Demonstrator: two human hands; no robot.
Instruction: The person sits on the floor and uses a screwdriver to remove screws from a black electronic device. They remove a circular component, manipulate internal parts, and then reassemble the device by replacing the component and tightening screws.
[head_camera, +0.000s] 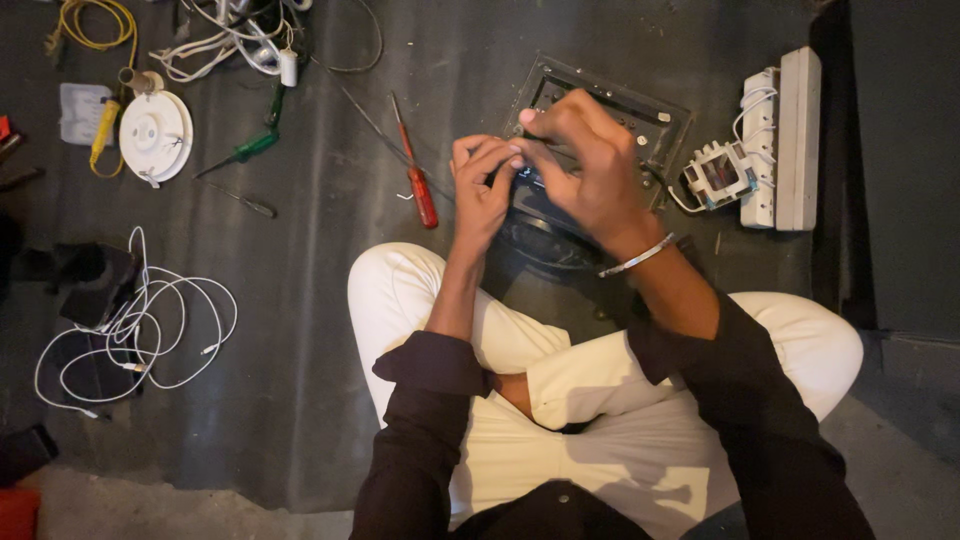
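As seen from above, hands: left hand (480, 185) and right hand (585, 165), fingers pinching a small dark part (522, 180).
Behind fingers: dark switch plate (655, 120), not fully assembled.
Left of fingers: red screwdriver (418, 180), lying unused on floor.

Floor's a dark grey mat (300, 330) with stuff scattered all over. Red-handled screwdriver (416, 170) lies just left of centre, a green-handled one (240, 152) further left. Round white ceiling fitting (155, 136) sits up in the left corner next to a yellow cable (95, 20). Loose coil of white cable (140, 335) on the left, white power strip (785, 140) standing off to the right.
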